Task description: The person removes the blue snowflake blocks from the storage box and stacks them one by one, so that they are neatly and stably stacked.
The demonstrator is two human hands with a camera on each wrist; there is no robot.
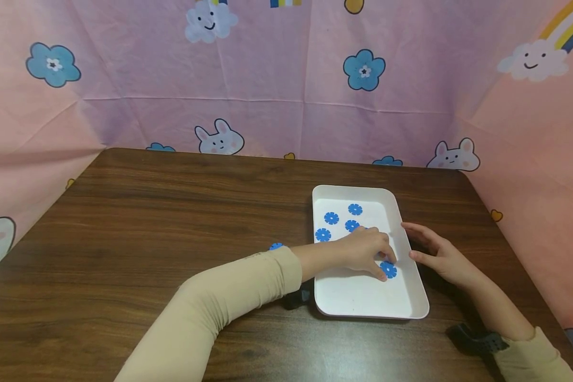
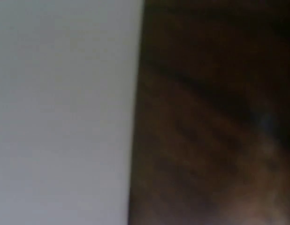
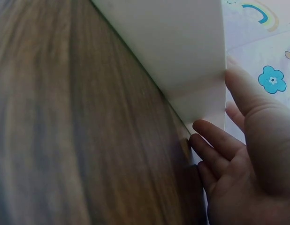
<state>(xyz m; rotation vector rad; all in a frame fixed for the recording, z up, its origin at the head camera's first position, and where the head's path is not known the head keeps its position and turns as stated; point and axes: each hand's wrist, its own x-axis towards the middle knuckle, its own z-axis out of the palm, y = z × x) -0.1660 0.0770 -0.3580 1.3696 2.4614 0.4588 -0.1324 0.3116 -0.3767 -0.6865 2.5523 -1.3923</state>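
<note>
In the head view, the left hand [image 1: 365,249] reaches into a white tray [image 1: 363,306], its thumb and a bent finger at opposite edges of a blue notched disc [image 1: 389,270]. Several more blue discs lie behind that hand, among them one [image 1: 355,209] towards the tray's far end. Against the tray's right wall, the right hand [image 1: 446,260] rests its fingertips, thumb and fingers spread apart. The right wrist view shows this hand [image 3: 243,159] with its thumb on the white wall [image 3: 182,51]. Only the tray's blurred side [image 2: 65,112] and brown wood appear in the left wrist view.
Another blue disc [image 1: 276,246] lies on the brown wooden table [image 1: 172,212] left of the tray, partly hidden by the left sleeve. The left forearm crosses the tray's left rim. A patterned pink cloth [image 1: 267,63] hangs behind and beside the table.
</note>
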